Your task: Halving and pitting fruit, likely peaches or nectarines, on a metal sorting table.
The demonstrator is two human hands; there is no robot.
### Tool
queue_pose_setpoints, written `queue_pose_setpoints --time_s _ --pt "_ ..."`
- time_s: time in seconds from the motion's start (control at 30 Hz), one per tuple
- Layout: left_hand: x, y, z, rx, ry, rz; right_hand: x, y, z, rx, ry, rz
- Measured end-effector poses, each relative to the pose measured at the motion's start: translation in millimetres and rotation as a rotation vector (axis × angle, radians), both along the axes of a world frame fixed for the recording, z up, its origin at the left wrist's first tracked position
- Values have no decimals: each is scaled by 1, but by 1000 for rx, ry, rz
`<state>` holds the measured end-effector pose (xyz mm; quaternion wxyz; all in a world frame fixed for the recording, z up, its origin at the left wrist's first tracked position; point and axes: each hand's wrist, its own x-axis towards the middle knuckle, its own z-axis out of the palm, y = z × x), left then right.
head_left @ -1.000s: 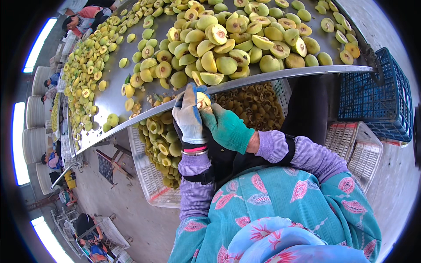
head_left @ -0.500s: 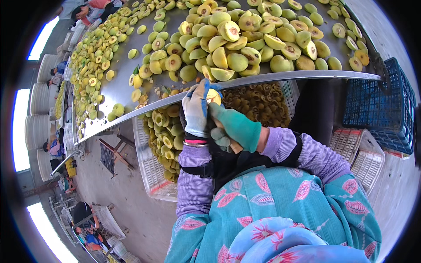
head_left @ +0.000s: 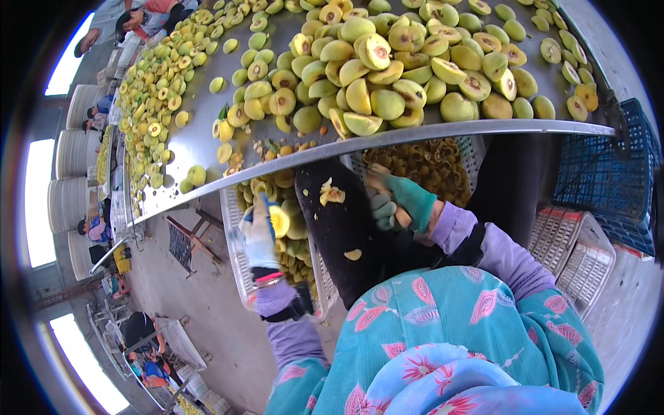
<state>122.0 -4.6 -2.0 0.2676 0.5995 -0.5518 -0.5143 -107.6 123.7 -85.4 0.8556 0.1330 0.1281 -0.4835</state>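
My left hand (head_left: 258, 238), in a white and blue glove and smeared by motion, is over the left crate (head_left: 238, 249) of halved fruit. A bright yellow fruit half (head_left: 279, 221) is at its fingers and seems held. My right hand (head_left: 404, 200), in a green glove, is closed above my right thigh around a tool with a wooden handle (head_left: 402, 217); the tool's working end is hard to make out. Fruit scraps (head_left: 332, 194) lie on my dark trouser leg. A second crate (head_left: 472, 162) between my knees holds brown, scooped-out pieces.
A metal table (head_left: 200, 104) ahead bears a big pile of halved yellow-green fruit (head_left: 387, 104); its raised rim (head_left: 443, 131) runs across in front of me. Blue crates (head_left: 609, 173) and a white crate (head_left: 581, 249) stand at right. Other people (head_left: 149, 346) sit far left.
My hands were together at the table rim around a fruit half. The left has swung down and left over the crate with it; the right has moved slightly right. Scraps now show on my leg.
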Motion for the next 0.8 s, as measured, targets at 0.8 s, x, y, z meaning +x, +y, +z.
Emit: queue_pose_setpoints --time_s 0.8 --pt "-116 7 -8 171 835 -412 20 -5 69 -341 2135 -377"
